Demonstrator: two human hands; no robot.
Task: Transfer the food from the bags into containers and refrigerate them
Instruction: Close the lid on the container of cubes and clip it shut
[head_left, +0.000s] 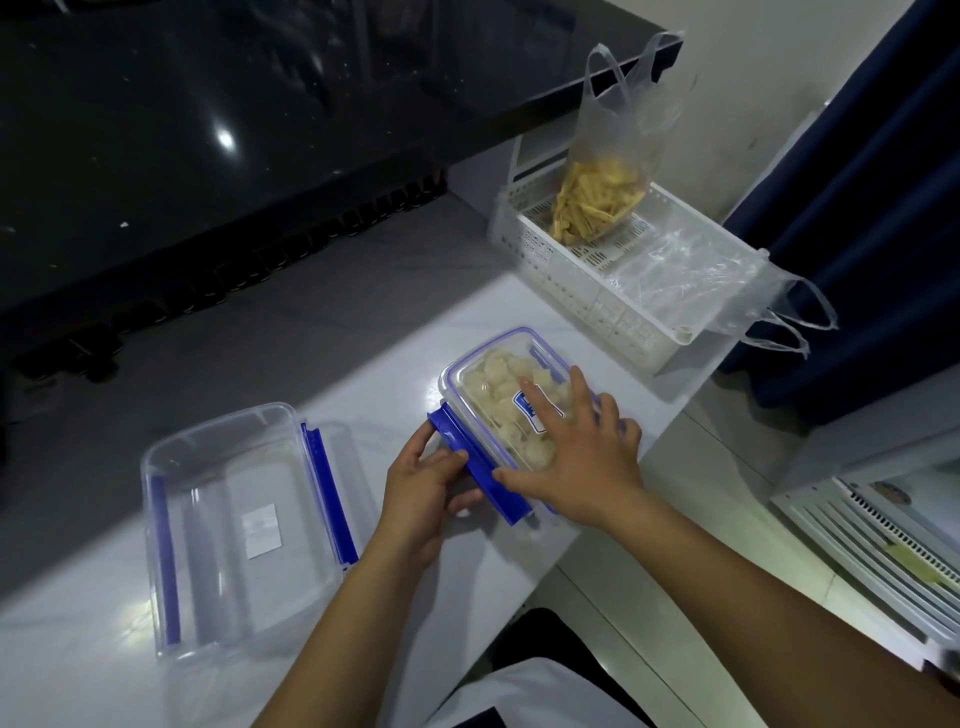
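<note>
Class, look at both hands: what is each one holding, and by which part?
The left hand grips the blue side clasp of the filled container. The right hand presses flat on its lid, gripping nothing.

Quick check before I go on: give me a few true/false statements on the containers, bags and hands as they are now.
1. The filled container has its lid on. True.
2. The left hand is on the blue side clip. True.
3. The right hand holds a bag. False: it presses flat on the lid.
4. The bag of yellow strips lies on the table. False: it stands in the white basket.
5. The other container is empty. True.
</note>
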